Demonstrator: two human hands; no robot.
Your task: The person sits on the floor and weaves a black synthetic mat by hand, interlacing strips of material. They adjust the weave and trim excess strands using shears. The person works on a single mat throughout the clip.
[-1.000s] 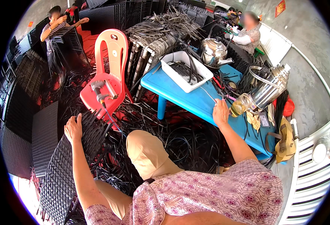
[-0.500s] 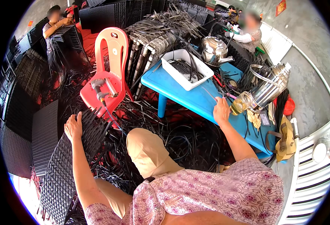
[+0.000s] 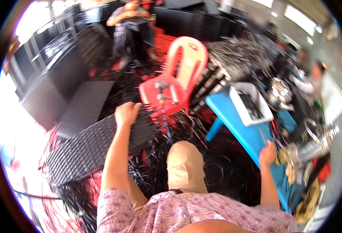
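My left hand (image 3: pixel 127 114) is closed over the upper edge of a black woven panel (image 3: pixel 87 149), near its end with loose strip tips. The panel slants down to the lower left beside my left leg. Over the blue table's right part, my right hand (image 3: pixel 267 153) is closed around a thin rod-like tool (image 3: pixel 262 136) that points away from me. Blur hides its exact kind. Close to that hand lies a glass jar (image 3: pixel 285 156) of yellowish liquid, by a steel flask (image 3: pixel 318 143).
On a red plastic chair (image 3: pixel 186 58) rests a nail gun (image 3: pixel 163 91) with a hose. The blue table (image 3: pixel 233 120) bears a white tray (image 3: pixel 266 114) of black strips and a steel kettle (image 3: pixel 278 95). Loose strips cover the floor. A person (image 3: pixel 130 19) works at the back.
My view has swung left, so the chair, table and both hands appear farther right. The panel now shows more of its surface and lies flatter. Both hands keep their hold.
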